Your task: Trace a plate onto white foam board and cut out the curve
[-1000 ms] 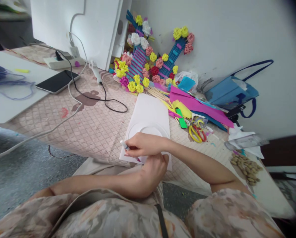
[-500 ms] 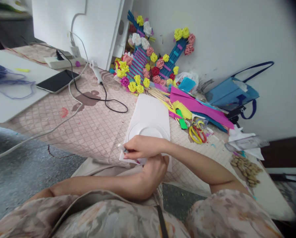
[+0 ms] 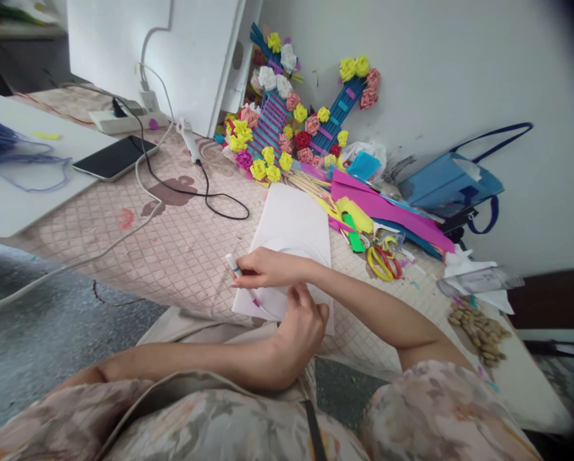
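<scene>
A marker pen [image 3: 234, 264] with a white barrel and a purple tip is pinched in my right hand [image 3: 270, 267]. It slants down, with its tip beside the near left rim of a round white plate [image 3: 275, 303]. The plate lies on a white rectangular sheet [image 3: 294, 214] at the table's near edge. My left hand [image 3: 303, 320] has bent fingers pressed on the plate's near right part, holding it down. My right wrist crosses above the left hand and covers much of the plate.
Behind the sheet are thin sticks [image 3: 309, 186], magenta paper [image 3: 378, 205], scissors [image 3: 383, 262] and flower-decorated crafts [image 3: 272, 121]. A tablet [image 3: 114, 157], cables and a glue gun [image 3: 188, 141] lie left. Peanuts [image 3: 479, 333] and a clear bottle [image 3: 479, 280] sit right.
My right hand has risen slightly and tilted the marker, bringing its purple tip into view at the plate's near left rim. The left hand stays almost in place.
</scene>
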Motion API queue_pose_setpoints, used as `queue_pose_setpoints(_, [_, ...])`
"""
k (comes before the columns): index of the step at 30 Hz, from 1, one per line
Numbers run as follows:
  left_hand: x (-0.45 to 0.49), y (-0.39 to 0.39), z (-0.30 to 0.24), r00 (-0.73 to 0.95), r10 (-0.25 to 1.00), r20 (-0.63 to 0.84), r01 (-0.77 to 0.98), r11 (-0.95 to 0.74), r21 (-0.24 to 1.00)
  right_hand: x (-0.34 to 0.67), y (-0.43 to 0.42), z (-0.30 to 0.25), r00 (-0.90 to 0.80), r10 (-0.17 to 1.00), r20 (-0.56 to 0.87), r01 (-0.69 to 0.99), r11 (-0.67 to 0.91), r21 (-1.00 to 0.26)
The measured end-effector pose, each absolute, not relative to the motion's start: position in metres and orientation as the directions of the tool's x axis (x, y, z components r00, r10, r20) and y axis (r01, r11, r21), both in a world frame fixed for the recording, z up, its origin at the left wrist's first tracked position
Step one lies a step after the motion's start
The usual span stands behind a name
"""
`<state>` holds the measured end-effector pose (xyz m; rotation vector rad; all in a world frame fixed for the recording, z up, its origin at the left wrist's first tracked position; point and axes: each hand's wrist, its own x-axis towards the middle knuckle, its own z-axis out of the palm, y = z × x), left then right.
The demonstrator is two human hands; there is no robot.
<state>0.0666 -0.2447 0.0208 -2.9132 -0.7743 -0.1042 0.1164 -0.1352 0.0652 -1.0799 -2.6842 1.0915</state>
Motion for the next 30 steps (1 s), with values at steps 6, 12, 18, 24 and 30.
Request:
queue_pose_setpoints(6, [0.066, -0.244, 0.022, 0.867, 0.490, 0.092, 0.497, -0.864, -0.078, 0.116, -0.125, 0.064, -0.723, 0.658, -0.209, 0.617, 0.479, -0.625])
queue_pose_setpoints(12, [0.066, -0.244, 0.023, 0.859, 0.499, 0.117, 0.510, -0.853, -0.107, 0.118, -0.117, 0.060, -0.683, 0.709, -0.176, 0.622, 0.437, -0.650])
queue_pose_setpoints(18, [0.068, -0.246, 0.016, 0.856, 0.496, 0.144, 0.512, -0.851, -0.116, 0.120, -0.110, 0.057, -0.630, 0.761, -0.153, 0.620, 0.374, -0.689])
queue_pose_setpoints(24, [0.070, -0.245, 0.019, 0.852, 0.511, 0.111, 0.521, -0.849, -0.091, 0.126, -0.101, 0.049, -0.586, 0.806, -0.084, 0.552, 0.321, -0.770])
queue_pose_setpoints(30, [0.071, -0.245, 0.014, 0.845, 0.515, 0.143, 0.530, -0.841, -0.110, 0.136, -0.087, 0.039, -0.514, 0.857, -0.019, 0.506, 0.285, -0.814])
